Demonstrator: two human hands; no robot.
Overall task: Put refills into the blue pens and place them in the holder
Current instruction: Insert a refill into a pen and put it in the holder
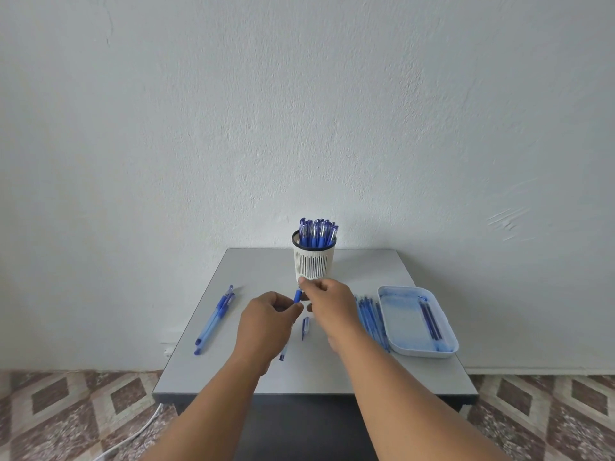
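Well to the left of the left hand (pixel 266 322): two blue pens (pixel 214 319) lying side by side on the grey surface (pixel 332 371), slanted, caps toward the wall. Below them, off the surface edge, a white cable (pixel 139 430) on the patterned floor (pixel 66 414).

Left hand curled, fingertips pinching the lower end of a blue pen piece (pixel 298 295); a further length of pen barely showing under the left wrist. Just right of the left hand, flat on the surface between both hands, a small clear-blue cap (pixel 305 327).

Right hand (pixel 327 302) curled too, thumb and forefinger nipping the upper end of the same blue pen piece, so both hands clamped on it, nearly touching each other. Directly beyond the right hand's fingertips, a white slotted holder (pixel 314 262) with a dark rim, upright, packed with capped blue pens (pixel 317 232).

Just right of the right forearm, a row of clear blue barrels (pixel 372 319) lying on the surface, touching the side of a pale tray (pixel 392 331). Inside the tray, near its right wall, a couple of dark blue refills (pixel 431 321) lying lengthwise; blue stains on the tray floor.
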